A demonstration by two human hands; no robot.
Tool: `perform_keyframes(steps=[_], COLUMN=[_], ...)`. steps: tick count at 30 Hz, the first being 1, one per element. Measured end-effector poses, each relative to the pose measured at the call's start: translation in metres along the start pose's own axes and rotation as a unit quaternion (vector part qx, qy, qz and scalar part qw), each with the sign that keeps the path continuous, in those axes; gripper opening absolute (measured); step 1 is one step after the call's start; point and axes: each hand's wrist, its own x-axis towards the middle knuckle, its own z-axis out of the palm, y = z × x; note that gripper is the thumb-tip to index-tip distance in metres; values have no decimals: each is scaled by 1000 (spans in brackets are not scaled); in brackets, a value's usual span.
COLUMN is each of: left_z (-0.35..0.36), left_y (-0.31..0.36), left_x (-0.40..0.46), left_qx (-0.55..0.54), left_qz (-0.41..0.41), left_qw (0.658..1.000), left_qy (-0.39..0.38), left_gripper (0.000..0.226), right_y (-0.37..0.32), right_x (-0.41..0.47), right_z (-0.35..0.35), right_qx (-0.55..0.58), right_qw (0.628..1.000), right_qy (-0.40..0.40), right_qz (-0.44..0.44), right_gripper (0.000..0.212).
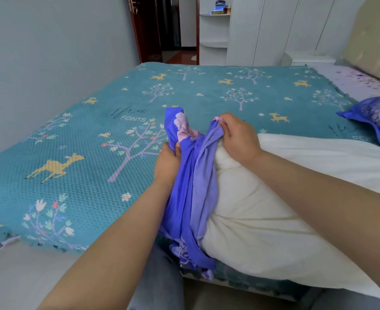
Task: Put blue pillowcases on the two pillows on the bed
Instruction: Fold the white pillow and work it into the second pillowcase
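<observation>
Blue floral cotton pillowcase (191, 186) sits bunched at the bare white pillow (274, 198)'s near end on the teal patterned bedspread (72, 153). Left hand (167, 162) grips one fold, right hand (238, 139) pinches another — seemingly spreading its mouth over the pillow's corner.

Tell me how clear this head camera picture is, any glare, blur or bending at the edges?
Head view: soft even daylight, no glare or hard shadows. Both hands, left hand and right hand, and the blue pillowcase look sharp. Wide-angle distortion bows the bed edge and the wardrobe lines. The far shelf items are too small to read.
</observation>
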Motion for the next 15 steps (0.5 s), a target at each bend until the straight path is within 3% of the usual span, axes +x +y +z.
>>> perform_keyframes(steps=[3, 4, 7, 9, 12, 15], left_z=[-20, -35, -76, -87, -70, -43], left_y=[-6, -10, -19, -15, -5, -14], left_x=[17, 30, 67, 80, 81, 62], left_qx=[-96, -113, -120, -93, -108, -28], left_qz=[-58, -88, -152, -144, -68, -68], left_qw=[994, 990, 980, 984, 990, 997], left_qy=[-15, -2, 34, 53, 52, -23], left_gripper=[38, 40, 54, 45, 31, 62], right_y=[-10, -1, 52, 77, 89, 106], right_x=[3, 9, 20, 19, 12, -6], right_z=[-31, -47, -104, -113, -89, -63], right_qx=[-126, -165, -290, -334, -303, -203], right_qw=[974, 967, 950, 937, 947, 950], right_qy=[11, -2, -52, -84, -95, -164], right_qz=[-189, -195, -103, -55, 48, 171], right_gripper=[36, 33, 24, 17, 15, 30])
